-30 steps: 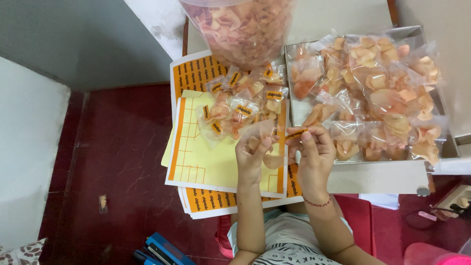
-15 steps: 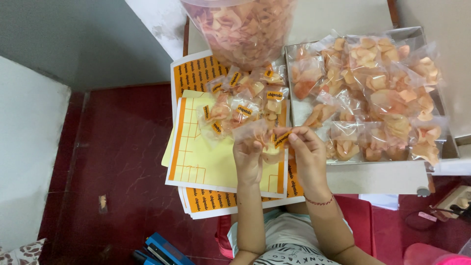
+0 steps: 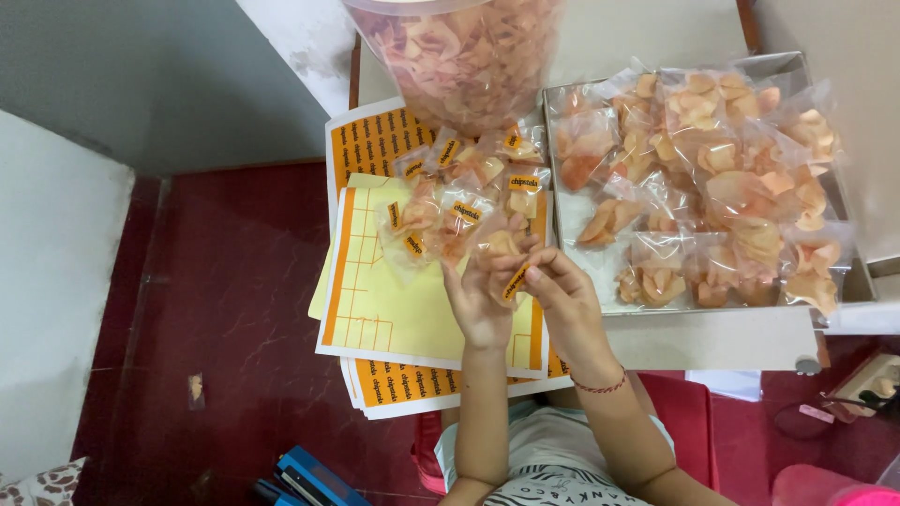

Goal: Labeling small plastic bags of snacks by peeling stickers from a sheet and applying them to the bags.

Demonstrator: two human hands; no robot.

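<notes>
My left hand (image 3: 480, 302) holds a small clear bag of orange chips (image 3: 499, 245) above the sticker sheets. My right hand (image 3: 561, 298) presses an orange label sticker (image 3: 514, 281) onto that bag with thumb and fingertips. Both hands meet over the bag. Just beyond them lies a pile of labelled chip bags (image 3: 450, 192) on a yellow and orange sticker sheet (image 3: 389, 300). A metal tray (image 3: 568, 208) to the right holds several unlabelled chip bags (image 3: 722, 187).
A large clear tub of loose chips (image 3: 459, 52) stands at the top. More orange sticker sheets (image 3: 403, 386) stick out below the top sheet. Dark red floor (image 3: 225, 281) lies to the left, blue items (image 3: 314, 478) at the bottom, a white block (image 3: 52, 300) at far left.
My right hand has moved left from the tray edge to meet my left hand, bringing the orange sticker onto the bag held there.
</notes>
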